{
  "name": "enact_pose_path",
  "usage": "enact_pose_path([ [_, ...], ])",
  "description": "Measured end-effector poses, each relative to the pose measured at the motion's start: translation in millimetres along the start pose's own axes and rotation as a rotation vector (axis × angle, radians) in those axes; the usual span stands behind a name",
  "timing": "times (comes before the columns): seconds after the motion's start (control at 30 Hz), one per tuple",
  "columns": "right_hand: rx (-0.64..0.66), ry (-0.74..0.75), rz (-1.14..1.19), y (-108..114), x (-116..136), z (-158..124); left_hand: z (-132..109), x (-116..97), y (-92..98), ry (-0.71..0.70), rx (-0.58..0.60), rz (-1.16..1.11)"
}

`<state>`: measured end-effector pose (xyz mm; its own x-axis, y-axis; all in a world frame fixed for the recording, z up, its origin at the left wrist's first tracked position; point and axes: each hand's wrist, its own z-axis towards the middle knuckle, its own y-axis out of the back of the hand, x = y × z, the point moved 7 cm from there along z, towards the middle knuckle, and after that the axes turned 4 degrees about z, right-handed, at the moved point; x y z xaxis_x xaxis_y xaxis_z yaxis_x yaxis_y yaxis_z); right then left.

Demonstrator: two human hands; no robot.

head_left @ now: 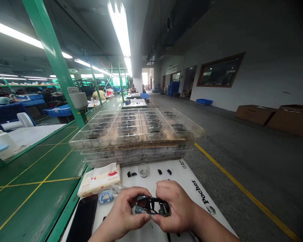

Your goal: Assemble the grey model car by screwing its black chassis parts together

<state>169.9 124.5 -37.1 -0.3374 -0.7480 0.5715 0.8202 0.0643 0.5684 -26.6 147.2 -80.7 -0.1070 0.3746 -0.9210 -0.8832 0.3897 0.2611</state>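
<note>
Both hands hold a small dark, glossy model car body (151, 202) with window-like openings, just above the white work board. My left hand (128, 211) grips its left end, fingers curled over the top and thumb below. At the other end my right hand (176, 207) pinches it the same way, and both thumbs meet along the near edge. Beyond the hands are a small clear cup (143, 170) and small black parts (131, 174) on the board (151, 181). Two more black pieces (169, 172) lie to the right of the cup.
Stacked clear compartment trays (138, 144) holding dark items stand behind the board. To the left are a tissue pack (101, 179), a blue-and-white packet (106, 196) and a black phone (82, 218). A green conveyor belt (40, 178) runs along the left; people sit farther back.
</note>
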Motion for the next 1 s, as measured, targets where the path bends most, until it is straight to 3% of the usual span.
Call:
enact_pose_path([
  [0.1, -0.005, -0.022, 0.032, 3, -4, -1, 1, -2, 4.9, 0.006, -0.017, -0.013],
  [0.17, -0.011, -0.125, 0.092, 7, -11, -1, 3, -4, 11.2, 0.003, -0.054, -0.008],
  [0.27, -0.045, -0.374, 0.321, 12, -25, -4, 4, -11, 25.3, -0.045, -0.2, 0.067],
  [0.37, -0.157, -0.539, 0.612, 11, -30, -5, 1, -22, 34.7, -0.156, -0.357, 0.227],
  [0.53, -0.316, -0.597, 0.787, 8, -25, 4, -6, -38, 30.2, -0.383, -0.45, 0.401],
  [0.67, -0.32, -0.604, 0.741, 20, -6, 13, -12, -35, 23.8, -0.447, -0.487, 0.427],
  [0.77, -0.308, -0.554, 0.547, 59, 20, 31, -11, -27, 23.5, -0.435, -0.506, 0.351],
  [0.87, -0.447, -0.483, 0.199, 134, 42, 71, -5, -22, 26.9, -0.378, -0.514, 0.33],
  [1.0, -0.659, -0.537, 0.032, 229, 29, 147, 4, -22, 29.4, -0.309, -0.486, 0.386],
])
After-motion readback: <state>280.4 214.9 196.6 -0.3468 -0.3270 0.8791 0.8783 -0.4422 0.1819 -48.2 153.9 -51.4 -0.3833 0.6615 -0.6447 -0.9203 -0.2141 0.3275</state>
